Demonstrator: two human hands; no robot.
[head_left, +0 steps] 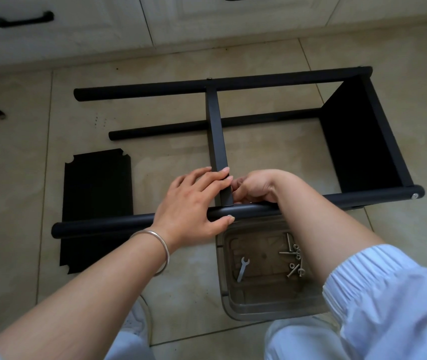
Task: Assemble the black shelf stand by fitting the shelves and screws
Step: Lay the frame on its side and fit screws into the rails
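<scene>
Head view, looking down at a tiled floor [38, 178] where the black shelf stand [259, 81] lies on its side. Far left of the hands, a loose black shelf panel [95, 193] lies flat on the floor, its near part passing under the closest pole [103, 226]. The left hand [191, 203], with a silver bangle [160, 245] on its wrist, lies over that pole: straight fingers rest against the middle shelf [216, 133], and the thumb touches a screw head [230, 217] on the pole. Just to its right, on the other side of the middle shelf, the right hand [256, 187] is curled at the joint where shelf and pole meet; whether its fingers pinch anything cannot be told. Below the hands, under the pole, a clear plastic tray [233, 302] holds a small spanner [242, 268] and a cluster of bolts and nuts [294, 258]. Well to the right of the hands, the end shelf [358, 141] stands fitted between the poles, with a screw [414, 195] showing at the near pole's end.
</scene>
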